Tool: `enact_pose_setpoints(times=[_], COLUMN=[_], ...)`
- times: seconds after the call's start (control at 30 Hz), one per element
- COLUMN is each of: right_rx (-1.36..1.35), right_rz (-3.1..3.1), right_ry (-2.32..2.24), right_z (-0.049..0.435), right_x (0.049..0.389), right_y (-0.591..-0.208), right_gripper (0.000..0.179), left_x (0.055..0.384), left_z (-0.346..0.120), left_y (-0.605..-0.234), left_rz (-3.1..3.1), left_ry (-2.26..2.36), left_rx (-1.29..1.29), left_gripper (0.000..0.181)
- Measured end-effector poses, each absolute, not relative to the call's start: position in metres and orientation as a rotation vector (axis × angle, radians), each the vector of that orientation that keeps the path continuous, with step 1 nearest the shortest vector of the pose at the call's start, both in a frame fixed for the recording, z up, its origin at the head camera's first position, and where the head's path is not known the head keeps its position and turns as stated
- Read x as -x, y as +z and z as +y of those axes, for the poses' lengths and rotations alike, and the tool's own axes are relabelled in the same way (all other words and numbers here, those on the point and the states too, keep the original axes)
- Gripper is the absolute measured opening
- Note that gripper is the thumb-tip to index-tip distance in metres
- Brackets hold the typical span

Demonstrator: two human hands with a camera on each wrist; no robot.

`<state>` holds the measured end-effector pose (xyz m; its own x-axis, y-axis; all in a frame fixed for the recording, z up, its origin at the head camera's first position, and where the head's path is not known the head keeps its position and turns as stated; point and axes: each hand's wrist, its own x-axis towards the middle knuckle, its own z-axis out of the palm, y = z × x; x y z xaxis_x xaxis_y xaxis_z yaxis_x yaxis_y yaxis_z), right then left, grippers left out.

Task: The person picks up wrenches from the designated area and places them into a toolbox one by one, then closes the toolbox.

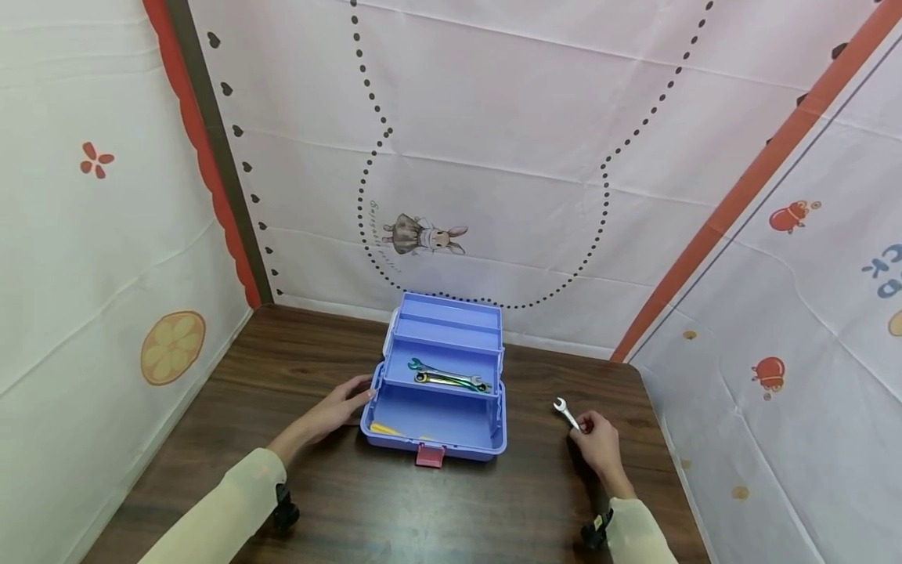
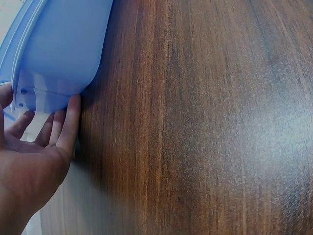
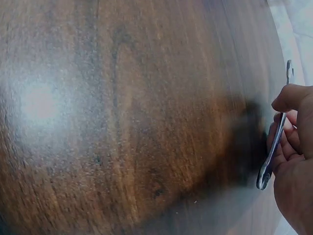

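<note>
A blue-purple toolbox (image 1: 440, 446) stands on the table with its tiers opened out. My left hand (image 1: 350, 401) grips its left side, thumb at the rim; in the left wrist view the fingers (image 2: 72, 120) lie against the outer wall. Several wrenches (image 1: 451, 377), some silver, some green or gold, lie in the middle tray. Yellow pieces (image 1: 384, 429) show in the bottom compartment, partly hidden by its front wall. Right of the box, my right hand (image 1: 597, 444) pinches a silver wrench (image 1: 566, 412) between thumb and fingers, its open end pointing away from me.
The dark wood table (image 1: 423, 517) carries the box near its back edge. Printed white cloth walls (image 1: 521, 235) enclose the table at the back and both sides. A red latch (image 1: 430, 456) hangs at the box's front.
</note>
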<state>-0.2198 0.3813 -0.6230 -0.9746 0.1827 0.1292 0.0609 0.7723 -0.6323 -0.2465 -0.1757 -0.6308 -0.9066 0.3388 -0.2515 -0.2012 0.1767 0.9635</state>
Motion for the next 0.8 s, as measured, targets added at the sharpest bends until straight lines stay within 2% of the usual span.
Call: enact_pose_setpoints(times=[0.23, 0.8], right_rx=[0.141, -0.259], right_rz=[-2.789, -2.729], right_ry=[1.018, 1.117], right_z=[0.373, 0.301], right_x=[0.224, 0.252], right_y=[-0.612, -0.555], right_gripper=[0.011, 0.016], left_x=[0.247, 0.248], left_z=[-0.175, -0.176], left_y=[-0.63, -0.633], left_rz=[2.044, 2.041], left_ry=[1.782, 1.788], left_rx=[-0.121, -0.132], left_gripper=[0.074, 0.073])
